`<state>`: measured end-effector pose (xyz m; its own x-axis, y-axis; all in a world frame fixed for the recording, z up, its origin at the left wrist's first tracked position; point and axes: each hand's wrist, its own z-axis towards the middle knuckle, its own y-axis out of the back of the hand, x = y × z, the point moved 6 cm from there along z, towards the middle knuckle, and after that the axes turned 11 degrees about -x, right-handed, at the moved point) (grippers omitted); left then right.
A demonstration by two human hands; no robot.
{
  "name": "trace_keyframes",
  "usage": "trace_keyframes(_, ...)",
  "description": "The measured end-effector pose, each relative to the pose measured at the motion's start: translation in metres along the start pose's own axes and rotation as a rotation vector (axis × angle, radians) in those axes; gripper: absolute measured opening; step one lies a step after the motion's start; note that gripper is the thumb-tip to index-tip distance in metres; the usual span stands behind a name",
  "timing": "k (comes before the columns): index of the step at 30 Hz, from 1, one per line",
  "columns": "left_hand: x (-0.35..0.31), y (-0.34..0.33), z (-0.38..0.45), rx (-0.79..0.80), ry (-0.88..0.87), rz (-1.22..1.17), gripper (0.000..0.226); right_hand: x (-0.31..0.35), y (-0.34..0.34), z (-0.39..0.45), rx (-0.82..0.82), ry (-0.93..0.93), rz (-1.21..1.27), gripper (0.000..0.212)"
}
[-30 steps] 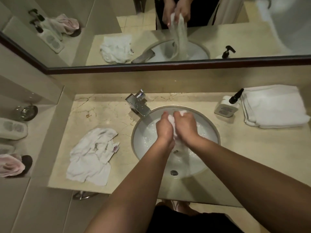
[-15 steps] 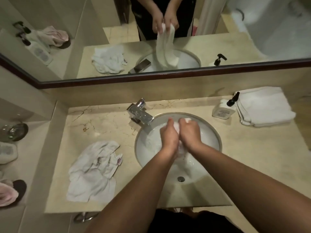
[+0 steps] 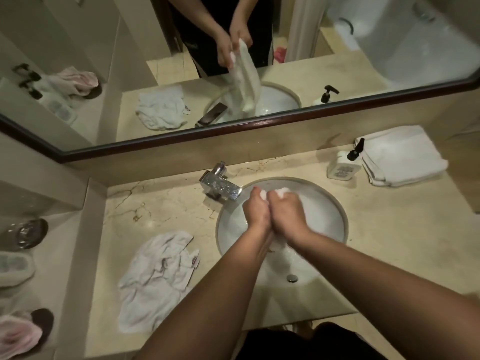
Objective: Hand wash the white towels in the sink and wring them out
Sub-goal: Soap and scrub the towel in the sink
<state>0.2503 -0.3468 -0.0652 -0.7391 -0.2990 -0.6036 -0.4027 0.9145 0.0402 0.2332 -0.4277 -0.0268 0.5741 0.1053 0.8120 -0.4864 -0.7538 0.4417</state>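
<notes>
White wet terry towel is bunched between both hands above the round white porcelain sink, which is set into a beige marble countertop. The left hand and the right hand are pressed side by side, fingers of each curled tightly round the towel; only small tufts of it show past the knuckles, and more of it shows below the wrists. The mirror with its dark wooden frame shows the towel's free length hanging from the hands toward the basin.

A square chrome faucet stands at the sink's back-left rim, its spout just beside the left hand's knuckles. A round metal drain lies at the near side of the basin, apart from the hands. Left of the sink, on the counter, a crumpled white towel lies spread out. At the back right sits a white pump bottle with a black nozzle, touching a folded stack of white towels. On a lower ledge at the far left are a dark round dish and a pink cloth. The forearms hide the sink's near rim.
</notes>
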Motion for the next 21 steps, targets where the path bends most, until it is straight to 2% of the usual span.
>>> trace_keyframes(3, 0.002, 0.002, -0.008, -0.004, -0.004, 0.069, 0.037, -0.002, 0.003, 0.0, -0.036, -0.025, 0.004, 0.03)
trace_keyframes(6, 0.01, 0.0, -0.022, 0.083, 0.013, 0.05, 0.033, -0.001, 0.015, 0.016, -0.126, -0.092, 0.04, 0.032)
trace_keyframes(11, 0.004, 0.011, -0.005, -0.025, 0.051, 0.043, 0.039, -0.011, -0.003, -0.015, -0.023, -0.036, -0.04, 0.032)
trace_keyframes(16, 0.012, 0.003, -0.028, 0.132, 0.046, 0.057, 0.031, -0.008, 0.019, 0.014, -0.191, -0.121, 0.035, 0.032)
trace_keyframes(21, 0.006, 0.011, 0.004, 0.037, 0.053, 0.013, 0.034, -0.007, -0.007, -0.013, -0.054, 0.004, -0.042, 0.033)
